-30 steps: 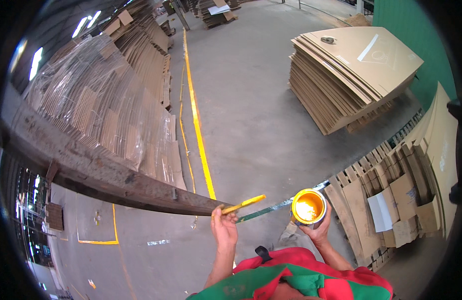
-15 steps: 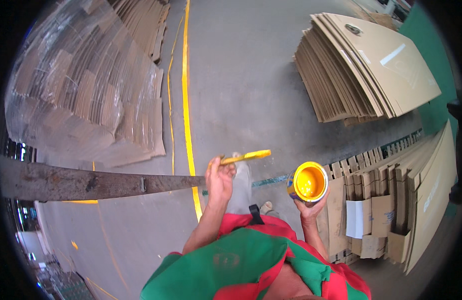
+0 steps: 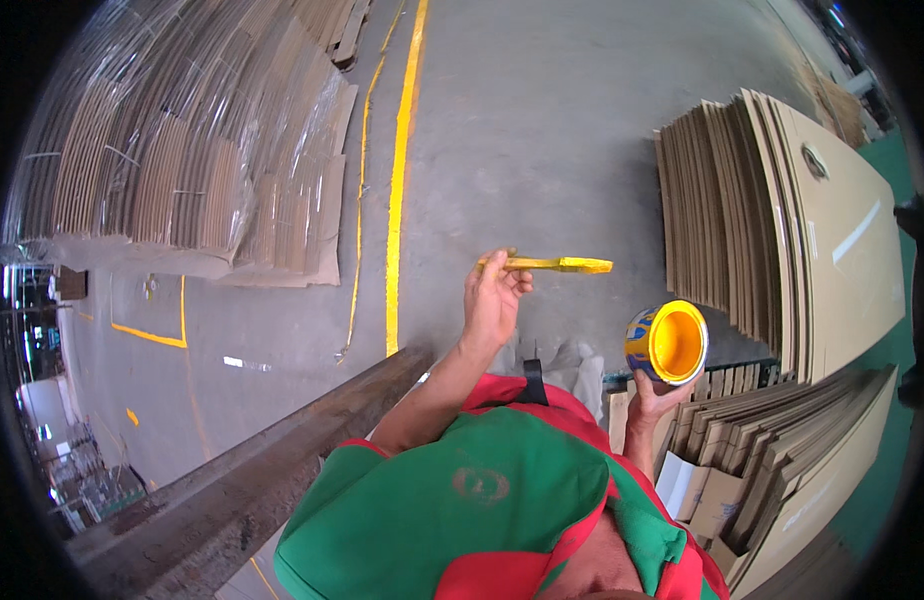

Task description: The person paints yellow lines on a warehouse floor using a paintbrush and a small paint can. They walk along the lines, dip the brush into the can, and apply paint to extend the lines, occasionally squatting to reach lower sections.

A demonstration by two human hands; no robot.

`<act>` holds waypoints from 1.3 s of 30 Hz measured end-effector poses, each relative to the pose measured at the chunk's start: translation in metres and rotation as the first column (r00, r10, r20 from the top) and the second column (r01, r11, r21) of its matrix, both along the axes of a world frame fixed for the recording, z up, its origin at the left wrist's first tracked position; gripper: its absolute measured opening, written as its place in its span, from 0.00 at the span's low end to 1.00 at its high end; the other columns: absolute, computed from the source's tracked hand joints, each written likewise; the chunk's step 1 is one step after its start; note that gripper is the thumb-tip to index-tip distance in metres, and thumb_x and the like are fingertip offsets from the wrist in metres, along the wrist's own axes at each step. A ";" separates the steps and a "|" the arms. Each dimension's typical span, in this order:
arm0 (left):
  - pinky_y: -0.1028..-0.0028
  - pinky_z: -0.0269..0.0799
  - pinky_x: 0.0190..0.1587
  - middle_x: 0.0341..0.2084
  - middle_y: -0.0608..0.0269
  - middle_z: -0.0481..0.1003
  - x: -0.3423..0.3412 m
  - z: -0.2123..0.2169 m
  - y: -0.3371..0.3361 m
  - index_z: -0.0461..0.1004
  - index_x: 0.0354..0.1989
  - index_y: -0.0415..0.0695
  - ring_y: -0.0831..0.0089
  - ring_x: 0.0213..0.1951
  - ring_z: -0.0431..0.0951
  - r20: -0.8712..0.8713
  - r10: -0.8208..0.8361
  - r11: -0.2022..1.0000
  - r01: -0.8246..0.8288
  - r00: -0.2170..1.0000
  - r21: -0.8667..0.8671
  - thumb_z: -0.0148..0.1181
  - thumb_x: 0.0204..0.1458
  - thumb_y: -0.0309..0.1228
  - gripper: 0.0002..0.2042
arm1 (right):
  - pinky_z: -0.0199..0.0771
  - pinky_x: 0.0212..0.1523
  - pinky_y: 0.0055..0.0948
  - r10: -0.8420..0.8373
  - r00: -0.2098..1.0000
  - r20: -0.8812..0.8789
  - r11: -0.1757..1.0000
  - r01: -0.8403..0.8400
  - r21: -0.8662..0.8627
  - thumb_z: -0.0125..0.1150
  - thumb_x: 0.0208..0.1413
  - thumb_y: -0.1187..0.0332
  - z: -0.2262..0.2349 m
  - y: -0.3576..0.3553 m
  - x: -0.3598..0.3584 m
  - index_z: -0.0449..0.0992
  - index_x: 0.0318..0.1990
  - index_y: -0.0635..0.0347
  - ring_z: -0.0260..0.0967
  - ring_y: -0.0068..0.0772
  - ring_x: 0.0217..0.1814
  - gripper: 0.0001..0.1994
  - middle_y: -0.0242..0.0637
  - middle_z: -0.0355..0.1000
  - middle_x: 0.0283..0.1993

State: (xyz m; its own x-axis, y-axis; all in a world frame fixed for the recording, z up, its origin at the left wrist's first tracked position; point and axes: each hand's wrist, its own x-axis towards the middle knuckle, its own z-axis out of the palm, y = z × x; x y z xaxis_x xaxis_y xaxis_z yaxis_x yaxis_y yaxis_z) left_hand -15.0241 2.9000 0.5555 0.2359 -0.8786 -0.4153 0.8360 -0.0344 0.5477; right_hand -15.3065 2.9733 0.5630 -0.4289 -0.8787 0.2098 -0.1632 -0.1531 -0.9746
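Concrete floor (image 3: 542, 150); left hand (image 3: 492, 300) grips yellow brush (image 3: 557, 265); right hand (image 3: 650, 398), half-hidden, cups paint can (image 3: 667, 343).

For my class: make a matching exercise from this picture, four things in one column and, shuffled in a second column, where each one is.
Things
1. paintbrush
2. paint can
3. yellow floor line
4. wrapped cardboard stack

Places
A. upper left of the view, under clear film
B. in the left hand
C. on the grey floor, running away from the person
D. in the right hand

Pairs: 1-B, 2-D, 3-C, 4-A
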 end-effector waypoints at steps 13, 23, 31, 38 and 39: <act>0.70 0.78 0.35 0.33 0.59 0.79 0.057 -0.005 -0.184 0.74 0.45 0.42 0.69 0.32 0.81 0.031 0.298 0.955 -0.298 0.954 0.003 0.58 0.66 0.34 0.09 | 0.58 0.72 0.42 0.329 0.944 0.011 0.944 -0.329 0.015 0.84 0.39 0.62 -0.020 -0.282 0.055 0.56 0.70 0.64 0.60 0.40 0.71 0.52 0.44 0.61 0.67; 0.69 0.80 0.35 0.33 0.58 0.79 0.065 -0.026 -0.294 0.74 0.46 0.41 0.68 0.33 0.82 0.066 0.687 0.718 -0.690 0.724 0.091 0.56 0.67 0.33 0.09 | 0.58 0.72 0.43 0.663 0.737 -0.130 0.745 -0.666 0.028 0.85 0.36 0.56 -0.003 -0.541 0.099 0.56 0.70 0.65 0.61 0.40 0.69 0.54 0.43 0.62 0.65; 0.67 0.79 0.36 0.30 0.59 0.78 0.087 -0.020 -0.323 0.74 0.44 0.40 0.67 0.32 0.82 0.146 0.814 0.548 -0.827 0.562 0.125 0.57 0.66 0.33 0.09 | 0.60 0.71 0.43 0.795 0.585 -0.160 0.598 -0.800 0.045 0.86 0.35 0.54 -0.010 -0.639 0.179 0.56 0.69 0.65 0.64 0.40 0.68 0.56 0.43 0.63 0.64; 0.66 0.78 0.37 0.29 0.58 0.77 0.188 -0.001 -0.356 0.74 0.44 0.40 0.66 0.33 0.80 0.240 0.868 0.468 -0.878 0.435 -0.101 0.57 0.66 0.32 0.08 | 0.59 0.74 0.44 0.868 0.455 -0.199 0.477 -0.876 0.076 0.87 0.31 0.62 -0.017 -0.669 0.274 0.52 0.73 0.66 0.62 0.44 0.72 0.60 0.48 0.60 0.70; 0.65 0.78 0.38 0.32 0.55 0.78 0.211 0.012 -0.362 0.74 0.44 0.40 0.66 0.33 0.80 0.291 0.858 0.479 -0.863 0.422 -0.161 0.56 0.66 0.33 0.08 | 0.59 0.74 0.45 0.870 0.425 -0.251 0.456 -0.887 0.077 0.86 0.31 0.65 -0.015 -0.673 0.291 0.52 0.73 0.66 0.61 0.45 0.73 0.60 0.48 0.60 0.71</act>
